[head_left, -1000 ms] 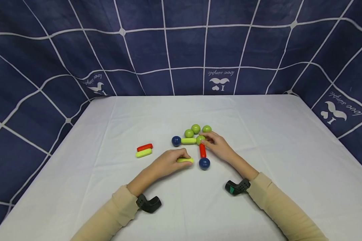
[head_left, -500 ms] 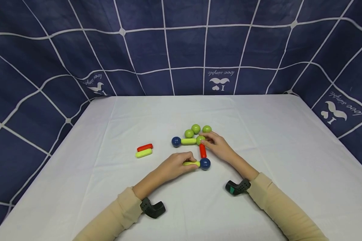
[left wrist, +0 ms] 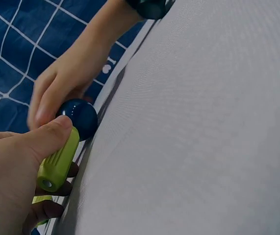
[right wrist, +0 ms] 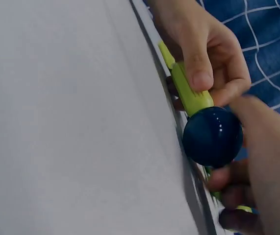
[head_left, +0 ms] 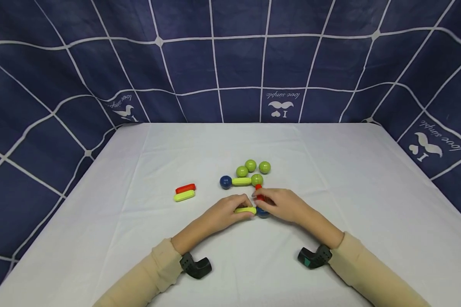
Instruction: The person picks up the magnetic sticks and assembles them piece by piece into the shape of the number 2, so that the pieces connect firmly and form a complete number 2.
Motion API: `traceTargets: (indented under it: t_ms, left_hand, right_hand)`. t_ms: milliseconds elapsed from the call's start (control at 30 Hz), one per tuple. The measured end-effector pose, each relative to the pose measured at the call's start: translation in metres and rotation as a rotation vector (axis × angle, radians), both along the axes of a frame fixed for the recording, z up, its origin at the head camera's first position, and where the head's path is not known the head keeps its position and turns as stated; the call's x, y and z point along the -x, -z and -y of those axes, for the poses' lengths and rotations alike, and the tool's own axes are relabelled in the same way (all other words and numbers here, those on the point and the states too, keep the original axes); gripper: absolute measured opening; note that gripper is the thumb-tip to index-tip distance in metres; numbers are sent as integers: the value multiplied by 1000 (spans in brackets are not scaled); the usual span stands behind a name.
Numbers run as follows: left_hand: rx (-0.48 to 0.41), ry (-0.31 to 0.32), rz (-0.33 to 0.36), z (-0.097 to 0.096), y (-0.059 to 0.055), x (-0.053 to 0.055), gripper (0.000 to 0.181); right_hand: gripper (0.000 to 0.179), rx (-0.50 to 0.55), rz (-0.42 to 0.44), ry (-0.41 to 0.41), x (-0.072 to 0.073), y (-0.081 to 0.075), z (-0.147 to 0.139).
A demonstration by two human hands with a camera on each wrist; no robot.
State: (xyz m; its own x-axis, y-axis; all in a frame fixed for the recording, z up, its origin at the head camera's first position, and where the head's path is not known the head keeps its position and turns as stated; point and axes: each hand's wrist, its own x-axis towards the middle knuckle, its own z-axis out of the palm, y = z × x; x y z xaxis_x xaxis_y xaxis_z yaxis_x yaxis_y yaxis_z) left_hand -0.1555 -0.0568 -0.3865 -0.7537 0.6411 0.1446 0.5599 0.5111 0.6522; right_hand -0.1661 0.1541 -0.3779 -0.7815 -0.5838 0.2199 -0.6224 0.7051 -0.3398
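In the head view my left hand (head_left: 230, 209) pinches a yellow-green toy rod (left wrist: 59, 164) between thumb and fingers. The rod's far end meets a dark blue ball (right wrist: 212, 137). My right hand (head_left: 282, 204) is curled over a red rod (head_left: 258, 186) just above that ball, its fingertips largely covering the rod. From the red rod's far end a green ball (head_left: 257, 180) joins another yellow-green rod (head_left: 241, 181), which ends at a second blue ball (head_left: 226, 182). These parts form an open-sided frame lying on the table.
Three loose green balls (head_left: 250, 165) sit just behind the frame. To the left, a red rod (head_left: 185, 188) and a yellow-green rod (head_left: 184, 195) lie side by side. Everything rests on a white-covered table (head_left: 138, 238), with a blue gridded cloth (head_left: 238, 59) hanging behind it.
My left hand has brought its yellow-green rod rightward against the near blue ball. My right hand has left the green ball and come nearer, onto the red rod.
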Motion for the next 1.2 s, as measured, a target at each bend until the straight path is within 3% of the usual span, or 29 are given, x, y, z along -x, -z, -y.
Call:
traceTargets:
  t_ms: [167,267,400,467,600,733,833,933,1000,1100,1200]
  left_hand:
    - [-7,-21,19,1,0,0,19]
    - [14,-69,-67,0,-4,2,19]
    - [17,-246,-234,-3,-14,17,16]
    - [19,-343,-247,-6,-19,29,18]
    - [88,-460,-124,-13,-25,56,33]
    - [150,-482,43,-17,-23,75,45]
    - [150,-487,96,-18,-20,82,47]
    - [95,-512,87,-18,-18,82,44]
    - [13,-538,54,-18,-19,78,41]
    - [-148,-548,-17,-15,-24,65,36]
    - [-244,-507,-87,-9,-27,46,31]
  right_hand:
    - [27,-31,99,-69,-9,7,-6]
    - [26,-13,112,-66,-9,8,-6]
    - [25,-8,130,-64,-7,8,-7]
    - [25,-8,136,-55,-6,8,-8]
    - [25,-10,147,-55,-6,8,-9]
    - [26,-16,155,-57,-7,10,-9]
    - [26,-15,155,-54,-7,11,-8]
    - [26,-11,163,-45,-7,11,-7]
    - [26,-8,170,-39,-7,11,-7]
    - [26,-3,174,-33,-7,11,-8]
    - [27,-3,172,-37,-7,12,-8]
